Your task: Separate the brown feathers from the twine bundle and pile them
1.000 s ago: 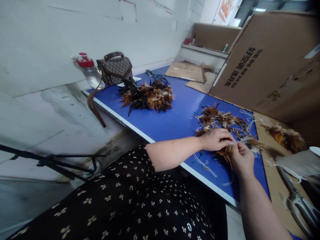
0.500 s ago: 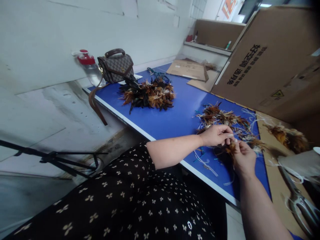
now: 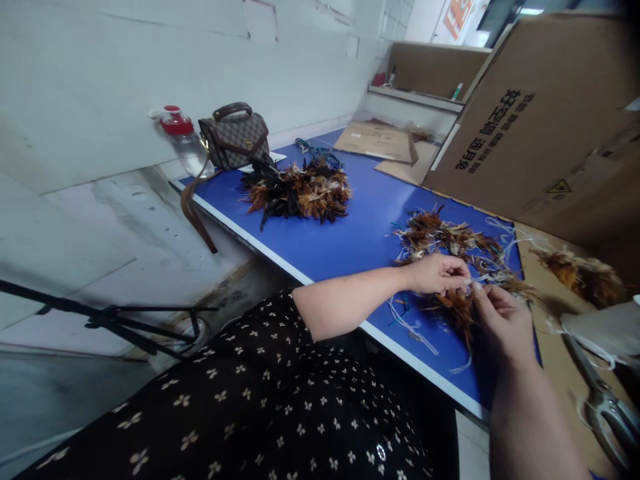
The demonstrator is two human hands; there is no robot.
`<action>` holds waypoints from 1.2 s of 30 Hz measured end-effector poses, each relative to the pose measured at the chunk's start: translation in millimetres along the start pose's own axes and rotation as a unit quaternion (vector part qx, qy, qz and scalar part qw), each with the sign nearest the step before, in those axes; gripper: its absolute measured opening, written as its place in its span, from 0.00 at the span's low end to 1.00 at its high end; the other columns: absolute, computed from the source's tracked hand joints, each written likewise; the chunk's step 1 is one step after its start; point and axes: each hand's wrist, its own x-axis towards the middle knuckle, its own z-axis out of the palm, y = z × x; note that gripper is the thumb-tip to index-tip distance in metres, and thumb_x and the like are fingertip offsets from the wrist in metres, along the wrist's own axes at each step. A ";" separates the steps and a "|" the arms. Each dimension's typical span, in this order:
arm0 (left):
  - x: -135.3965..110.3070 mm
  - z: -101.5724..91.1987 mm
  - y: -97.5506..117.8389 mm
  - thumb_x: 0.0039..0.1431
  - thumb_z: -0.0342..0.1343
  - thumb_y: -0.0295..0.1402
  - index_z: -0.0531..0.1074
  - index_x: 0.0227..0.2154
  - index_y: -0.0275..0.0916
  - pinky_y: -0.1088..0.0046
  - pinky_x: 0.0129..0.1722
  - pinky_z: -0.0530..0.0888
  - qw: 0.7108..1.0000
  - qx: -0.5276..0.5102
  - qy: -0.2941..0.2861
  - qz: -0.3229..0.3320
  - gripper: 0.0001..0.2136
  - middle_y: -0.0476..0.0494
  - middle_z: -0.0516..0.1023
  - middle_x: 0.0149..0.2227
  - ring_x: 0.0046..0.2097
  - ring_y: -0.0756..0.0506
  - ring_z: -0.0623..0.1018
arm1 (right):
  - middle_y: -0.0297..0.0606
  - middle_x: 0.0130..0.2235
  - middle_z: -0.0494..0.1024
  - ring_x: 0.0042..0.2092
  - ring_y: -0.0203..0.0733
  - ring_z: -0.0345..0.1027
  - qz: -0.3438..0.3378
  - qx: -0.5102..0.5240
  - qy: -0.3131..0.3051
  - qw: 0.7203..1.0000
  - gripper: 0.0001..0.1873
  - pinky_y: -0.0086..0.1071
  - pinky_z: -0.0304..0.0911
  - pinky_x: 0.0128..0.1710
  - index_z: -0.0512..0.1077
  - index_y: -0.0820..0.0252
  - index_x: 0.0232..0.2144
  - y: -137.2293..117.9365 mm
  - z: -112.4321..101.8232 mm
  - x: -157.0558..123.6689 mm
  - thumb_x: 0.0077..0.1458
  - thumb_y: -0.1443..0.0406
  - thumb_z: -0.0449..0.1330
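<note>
My left hand (image 3: 436, 273) is closed in a pinch over the right part of the blue table. A bunch of brown feathers (image 3: 457, 313) hangs just below its fingers. My right hand (image 3: 505, 323) faces it, thumb and finger pinched together, the fingertips almost meeting the left ones. A thin whitish ribbon (image 3: 481, 279) shows at the fingertips of both hands; the exact grip is partly hidden. Behind the hands lies a loose pile of brown and cream feather bunches (image 3: 445, 233) with white and teal strings.
A larger black and brown feather bundle (image 3: 305, 190) lies on the blue table (image 3: 370, 233), near a handbag (image 3: 237, 137) and a red-capped bottle (image 3: 183, 137). Metal scissors (image 3: 603, 400) and another feather bunch (image 3: 580, 270) lie on cardboard at right. A large carton (image 3: 540, 120) stands behind.
My right hand has moved slightly right and turned, off the feathers that it covered. More of the brown bunch shows below my left hand. The view has shifted a little.
</note>
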 end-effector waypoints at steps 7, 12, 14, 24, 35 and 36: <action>0.7 4.7 -5.6 0.72 0.65 0.22 0.78 0.39 0.35 0.72 0.34 0.77 0.997 0.053 0.016 -0.059 0.04 0.53 0.80 0.28 0.28 0.52 0.79 | 0.28 0.25 0.69 0.26 0.34 0.55 -0.014 0.019 0.032 0.999 0.38 0.30 0.50 0.25 0.76 0.54 0.33 -0.9 -15.0 -1.2 0.53 0.28 0.76; -2.8 5.2 -6.9 0.67 0.67 0.20 0.83 0.39 0.34 0.72 0.33 0.78 0.993 0.076 -0.030 -0.082 0.04 0.53 0.80 0.26 0.27 0.51 0.80 | 0.31 0.26 0.74 0.27 0.35 0.61 -0.032 -0.011 0.008 0.999 0.37 0.30 0.55 0.26 0.78 0.54 0.34 -3.8 -16.0 1.7 0.55 0.28 0.76; -4.2 5.6 -8.5 0.66 0.68 0.21 0.83 0.37 0.35 0.71 0.33 0.79 0.992 0.073 -0.059 -0.085 0.04 0.52 0.81 0.26 0.26 0.50 0.80 | 0.34 0.27 0.78 0.28 0.37 0.66 -0.039 -0.027 -0.007 0.999 0.38 0.31 0.60 0.28 0.78 0.54 0.33 -6.1 -14.1 4.9 0.55 0.28 0.75; -8.3 6.4 -2.8 0.60 0.78 0.29 0.83 0.32 0.34 0.69 0.39 0.79 0.992 0.030 -0.070 -0.102 0.09 0.50 0.82 0.27 0.30 0.49 0.81 | 0.37 0.28 0.80 0.28 0.41 0.70 -0.092 -0.083 -0.019 0.992 0.37 0.33 0.65 0.27 0.77 0.52 0.34 -18.6 4.7 14.9 0.63 0.27 0.68; 4.6 -7.5 -0.4 0.44 0.89 0.46 0.86 0.36 0.33 0.65 0.46 0.79 0.991 -0.085 0.086 -0.062 0.25 0.46 0.87 0.33 0.35 0.49 0.81 | 0.43 0.41 0.86 0.43 0.49 0.80 -0.206 -0.119 0.097 0.966 0.23 0.43 0.75 0.50 0.83 0.54 0.36 -27.8 -32.4 37.6 0.66 0.42 0.72; 5.0 -8.0 -1.2 0.44 0.89 0.45 0.86 0.36 0.34 0.65 0.45 0.79 0.990 -0.093 0.081 -0.067 0.25 0.46 0.87 0.33 0.35 0.48 0.81 | 0.42 0.40 0.86 0.42 0.49 0.80 -0.202 -0.116 0.086 0.969 0.23 0.42 0.75 0.48 0.83 0.54 0.35 -23.9 -32.1 34.1 0.65 0.41 0.72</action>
